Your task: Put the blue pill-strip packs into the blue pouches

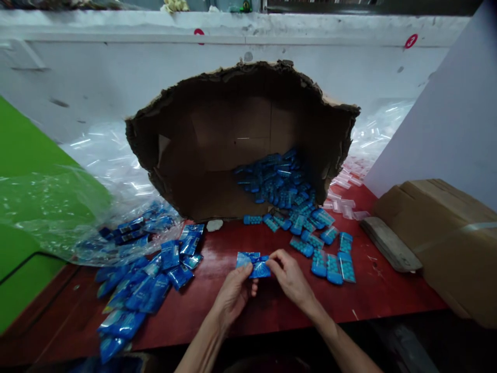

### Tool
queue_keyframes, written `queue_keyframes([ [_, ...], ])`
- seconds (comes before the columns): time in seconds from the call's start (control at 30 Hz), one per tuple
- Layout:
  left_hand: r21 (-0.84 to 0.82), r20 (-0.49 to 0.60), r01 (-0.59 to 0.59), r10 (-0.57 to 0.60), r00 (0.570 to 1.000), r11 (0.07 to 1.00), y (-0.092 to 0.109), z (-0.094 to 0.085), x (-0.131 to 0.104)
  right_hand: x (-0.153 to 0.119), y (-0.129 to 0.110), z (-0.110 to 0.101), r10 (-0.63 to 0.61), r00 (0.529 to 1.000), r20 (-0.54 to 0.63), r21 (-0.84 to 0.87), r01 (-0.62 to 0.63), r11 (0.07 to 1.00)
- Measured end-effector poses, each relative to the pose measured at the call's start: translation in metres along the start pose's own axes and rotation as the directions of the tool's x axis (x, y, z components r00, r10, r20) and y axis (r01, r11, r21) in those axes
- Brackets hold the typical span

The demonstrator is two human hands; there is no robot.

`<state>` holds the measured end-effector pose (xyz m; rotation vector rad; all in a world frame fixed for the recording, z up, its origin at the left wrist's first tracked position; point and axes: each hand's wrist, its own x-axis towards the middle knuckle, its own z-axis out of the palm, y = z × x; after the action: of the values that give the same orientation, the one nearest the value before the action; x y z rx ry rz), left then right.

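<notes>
A small shiny blue packet (259, 266) is held up over the front middle of the table. My left hand (237, 286) grips its lower left part, thumb on top and fingers curled beneath. At its right edge, the thumb and fingertips of my right hand (289, 277) are pinched together on the packet; whether it is open there I cannot make out. To the right of my right hand lie several clear cases with blue ends and small blue beads inside (334, 268). Left of my left hand spreads a loose heap of blue packets (145, 290).
A torn-edged cardboard box (217, 192) lies open towards me, with more bead cases (277, 181) spilling out. Clear plastic film (128, 181) covers packets at left. A closed carton (446, 243) and a flat grey piece (390, 243) stand right on the red table (373, 298).
</notes>
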<state>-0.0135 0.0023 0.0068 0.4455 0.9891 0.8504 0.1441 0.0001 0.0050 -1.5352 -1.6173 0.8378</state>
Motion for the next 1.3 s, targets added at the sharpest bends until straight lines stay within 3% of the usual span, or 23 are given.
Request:
queue_keyframes([
  [0.03, -0.006, -0.028, 0.017, -0.017, 0.999, 1.0, -0.001, -0.001, 0.0, 0.004, 0.004, -0.009, -0.011, 0.999, -0.053, -0.187, 0.001, 0.982],
  [0.1, -0.013, -0.046, 0.037, -0.038, 0.998, 0.999, -0.002, -0.004, -0.001, 0.013, 0.015, -0.025, 0.049, 0.991, -0.124, -0.554, -0.11, 0.825],
  [0.17, -0.026, -0.026, 0.034, -0.034, 0.999, 0.999, -0.002, -0.005, -0.002, 0.02, 0.025, -0.034, 0.117, 0.988, -0.1, -0.731, -0.153, 0.665],
  [0.23, -0.052, -0.012, 0.034, -0.035, 0.999, 0.998, -0.002, -0.005, -0.003, 0.025, 0.031, -0.036, 0.137, 0.99, -0.044, -0.771, -0.121, 0.625],
  [0.4, -0.082, -0.052, 0.105, -0.11, 0.993, 0.991, -0.005, -0.007, -0.007, 0.026, 0.023, -0.031, 0.103, 0.994, 0.033, -0.744, -0.044, 0.667],
  [0.43, -0.061, -0.05, 0.103, -0.106, 0.993, 0.993, -0.006, -0.007, -0.007, 0.025, 0.019, -0.031, 0.093, 0.995, 0.021, -0.722, -0.05, 0.69],
  [0.5, 0.015, -0.018, 0.069, -0.069, 0.997, 0.997, -0.006, -0.006, -0.006, 0.02, 0.008, -0.028, 0.08, 0.997, 0.002, -0.564, -0.065, 0.823],
  [0.57, 0.108, 0.025, 0.012, -0.015, 1.0, 0.994, -0.006, -0.004, -0.004, 0.015, -0.001, -0.022, 0.084, 0.992, 0.095, -0.215, -0.062, 0.975],
  [0.6, 0.148, 0.045, -0.023, 0.016, 0.999, 0.989, -0.006, -0.003, -0.003, 0.012, -0.005, -0.018, 0.076, 0.982, 0.172, -0.016, -0.074, 0.997],
  [0.67, 0.192, 0.055, -0.086, 0.077, 0.996, 0.978, -0.004, 0.0, -0.001, 0.008, -0.009, -0.007, 0.06, 0.962, 0.268, 0.252, -0.13, 0.959],
  [0.73, 0.194, 0.05, -0.098, 0.09, 0.995, 0.976, -0.003, 0.003, -0.001, 0.006, -0.009, 0.003, 0.083, 0.97, 0.229, 0.375, -0.167, 0.912],
  [0.8, 0.184, 0.031, -0.073, 0.069, 0.997, 0.98, -0.003, 0.005, -0.002, 0.005, -0.009, 0.01, 0.115, 0.979, 0.167, 0.437, -0.178, 0.881],
  [1.0, 0.075, -0.004, -0.105, 0.105, 0.994, 0.992, -0.006, 0.009, -0.006, 0.004, -0.016, 0.017, 0.111, 0.982, 0.153, 0.486, -0.172, 0.857],
  [1.1, 0.03, 0.023, -0.069, 0.068, 0.997, 0.997, -0.008, 0.007, -0.006, 0.005, -0.019, 0.01, 0.056, 0.987, 0.149, 0.37, -0.108, 0.923],
  [1.2, 0.01, 0.041, -0.015, 0.014, 0.999, 1.0, -0.008, 0.004, -0.007, 0.011, -0.012, -0.006, -0.007, 1.0, 0.026, -0.073, 0.009, 0.997],
  [1.23, 0.002, 0.042, 0.014, -0.014, 0.999, 1.0, -0.007, 0.002, -0.009, 0.013, -0.007, -0.012, -0.014, 0.999, -0.031, -0.284, 0.005, 0.959],
  [1.3, -0.014, 0.038, 0.066, -0.066, 0.997, 0.998, -0.006, 0.0, -0.011, 0.018, 0.008, -0.02, 0.01, 0.995, -0.096, -0.605, -0.066, 0.793],
])
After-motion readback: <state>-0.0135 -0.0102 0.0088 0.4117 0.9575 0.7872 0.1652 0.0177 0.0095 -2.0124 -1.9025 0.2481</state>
